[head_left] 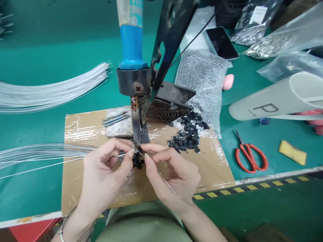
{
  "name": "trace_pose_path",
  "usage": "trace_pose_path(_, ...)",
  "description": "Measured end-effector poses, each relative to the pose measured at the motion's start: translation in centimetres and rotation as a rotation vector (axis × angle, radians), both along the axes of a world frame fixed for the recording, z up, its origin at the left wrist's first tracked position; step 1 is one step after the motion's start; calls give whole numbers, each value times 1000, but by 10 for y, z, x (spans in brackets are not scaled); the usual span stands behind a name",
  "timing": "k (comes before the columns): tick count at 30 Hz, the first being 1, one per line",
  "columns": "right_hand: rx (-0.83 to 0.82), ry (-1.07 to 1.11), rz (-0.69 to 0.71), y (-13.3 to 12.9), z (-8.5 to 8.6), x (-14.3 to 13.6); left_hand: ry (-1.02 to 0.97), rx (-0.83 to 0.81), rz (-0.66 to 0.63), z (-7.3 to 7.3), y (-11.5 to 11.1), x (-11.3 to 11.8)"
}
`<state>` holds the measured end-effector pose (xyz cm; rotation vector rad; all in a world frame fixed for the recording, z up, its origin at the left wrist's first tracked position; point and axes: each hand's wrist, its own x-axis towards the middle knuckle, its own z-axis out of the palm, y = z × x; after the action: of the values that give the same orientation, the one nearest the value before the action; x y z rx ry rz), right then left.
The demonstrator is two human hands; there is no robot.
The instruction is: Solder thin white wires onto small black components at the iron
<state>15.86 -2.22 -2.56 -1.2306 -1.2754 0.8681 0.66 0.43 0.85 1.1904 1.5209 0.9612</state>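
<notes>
Just under the tip of a blue-handled soldering iron point(136, 129), clamped upright in a stand, my two hands meet. My left hand point(108, 171) pinches the end of a thin pale wire point(63, 162) that trails off to the left. Between thumb and forefinger, my right hand point(171, 171) grips a thin strand of solder wire point(165, 181), which runs down across the palm. Whatever small part sits at the iron's tip is mostly hidden by fingertips. Small black pieces point(137, 162) lie just below the tip, near both hands.
A cardboard sheet point(212, 168) covers the bench. On it are a pile of black connectors point(188, 132) and a fan point(168, 104). Wire bundles point(55, 90) lie left. Red-handled cutters point(251, 158), a yellow sponge point(292, 152) and a white cup point(267, 101) are right.
</notes>
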Motion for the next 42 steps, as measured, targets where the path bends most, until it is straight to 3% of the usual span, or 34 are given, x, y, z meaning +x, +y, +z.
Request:
trace_pose_path(15,164,-186,-49,2,4,-4,14,31,-12,-2,-3,-1)
trace_pose_path(42,191,-212,-62,4,4,-4,29,72,-24,-2,-1,0)
